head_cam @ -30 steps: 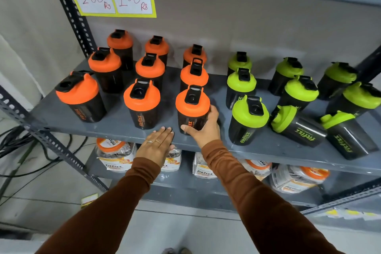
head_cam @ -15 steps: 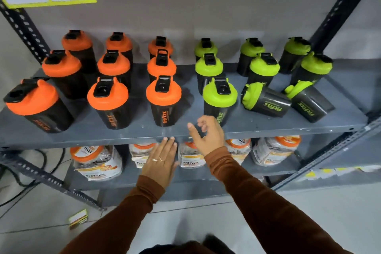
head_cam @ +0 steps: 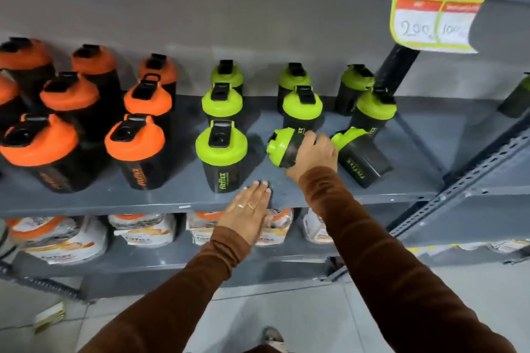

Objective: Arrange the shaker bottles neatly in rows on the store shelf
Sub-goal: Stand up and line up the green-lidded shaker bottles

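Already the orange-lidded bottles (head_cam: 134, 149) at your left stand upright in rows on the shelf (head_cam: 172, 198), and the green-lidded bottles (head_cam: 221, 149) beside them follow the same lines. Your left hand (head_cam: 248, 213) lies flat and open on the shelf's front edge, holding nothing, likely to steady your reach. Your right hand (head_cam: 312, 156) is closed over the body of the tipped green bottle (head_cam: 279, 147) lying on its side in the front row, presumably to stand it up, while a second fallen bottle (head_cam: 358, 157) lies just beside it, further right.
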A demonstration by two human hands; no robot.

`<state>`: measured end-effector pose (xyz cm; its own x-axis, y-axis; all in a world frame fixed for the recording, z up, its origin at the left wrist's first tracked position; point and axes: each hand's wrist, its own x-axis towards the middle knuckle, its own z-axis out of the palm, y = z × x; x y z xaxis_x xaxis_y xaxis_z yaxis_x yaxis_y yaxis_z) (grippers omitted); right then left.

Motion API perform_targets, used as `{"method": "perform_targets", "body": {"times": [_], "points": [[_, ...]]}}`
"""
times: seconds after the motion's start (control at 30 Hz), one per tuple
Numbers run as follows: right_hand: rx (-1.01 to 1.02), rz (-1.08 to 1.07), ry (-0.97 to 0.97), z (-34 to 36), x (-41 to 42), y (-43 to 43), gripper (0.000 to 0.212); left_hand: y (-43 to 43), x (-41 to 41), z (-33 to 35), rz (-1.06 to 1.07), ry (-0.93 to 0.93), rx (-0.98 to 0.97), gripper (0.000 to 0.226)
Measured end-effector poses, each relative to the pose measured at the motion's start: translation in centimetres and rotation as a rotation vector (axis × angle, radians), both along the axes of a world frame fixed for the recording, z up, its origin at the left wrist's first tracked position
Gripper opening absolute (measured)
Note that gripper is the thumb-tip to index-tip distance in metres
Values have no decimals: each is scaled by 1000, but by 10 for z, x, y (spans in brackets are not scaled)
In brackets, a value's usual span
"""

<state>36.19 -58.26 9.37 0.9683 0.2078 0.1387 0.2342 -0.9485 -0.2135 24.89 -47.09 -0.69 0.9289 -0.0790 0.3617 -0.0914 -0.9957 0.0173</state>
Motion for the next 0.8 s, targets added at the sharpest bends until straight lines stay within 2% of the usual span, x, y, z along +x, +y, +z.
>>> {"method": "perform_targets", "body": {"times": [0.1, 0.2, 0.3, 0.4, 0.5, 0.57, 0.67, 0.8], "points": [[-103, 56, -24, -6, 6, -7, 78, -4, 13, 0, 90, 79, 8, 55], [-90, 118, -62, -11, 9, -14, 69, -8, 15, 1, 133, 77, 7, 54], [-37, 193, -77, -16, 13, -23, 74, -14, 14, 4, 178, 111, -14, 60], [162, 247, -36, -19, 14, -30, 83, -17, 13, 6, 203, 134, -36, 65], [603, 174, 119, -21, 10, -35, 88, -18, 12, 7, 227, 154, -60, 68], [818, 66, 186, -26, 3, -36, 91, -19, 13, 9, 240, 175, -76, 71], [950, -25, 194, -34, -4, -39, 91, -19, 13, 10, 258, 176, -86, 75], [957, -18, 222, -34, -6, -42, 93, -20, 14, 10, 278, 188, -90, 77]]}}
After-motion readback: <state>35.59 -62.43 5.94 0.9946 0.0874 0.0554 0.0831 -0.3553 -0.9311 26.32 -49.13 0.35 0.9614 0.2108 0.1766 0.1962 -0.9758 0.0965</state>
